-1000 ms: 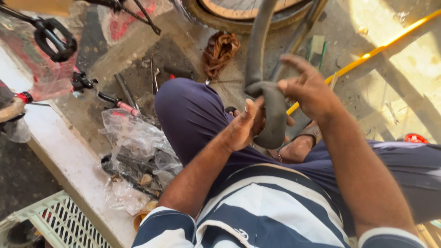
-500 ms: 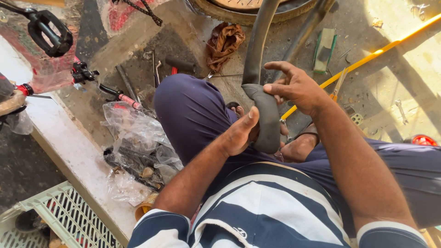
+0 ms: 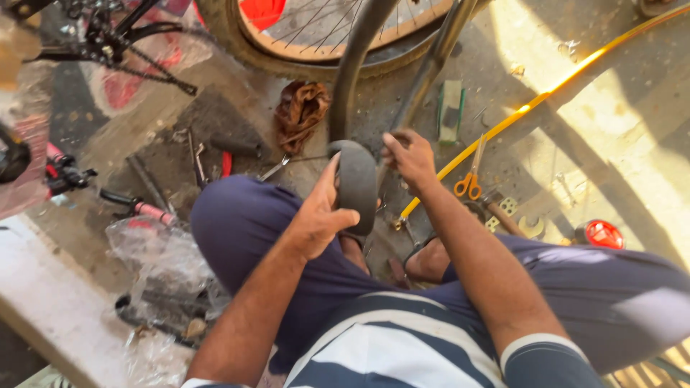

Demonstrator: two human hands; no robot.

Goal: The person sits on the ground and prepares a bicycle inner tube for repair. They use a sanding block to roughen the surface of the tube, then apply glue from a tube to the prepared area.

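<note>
Both hands are closed on a black inner tube [image 3: 357,183]: the left hand [image 3: 320,215] at its fold above the lap, the right hand [image 3: 408,154] at two o'clock, orange scissors [image 3: 471,179] lying farther right

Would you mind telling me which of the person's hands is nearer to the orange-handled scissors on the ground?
Right. The right hand pinches the inner tube a short way left of the scissors; the left hand grips the tube's far side, farther away.
</note>
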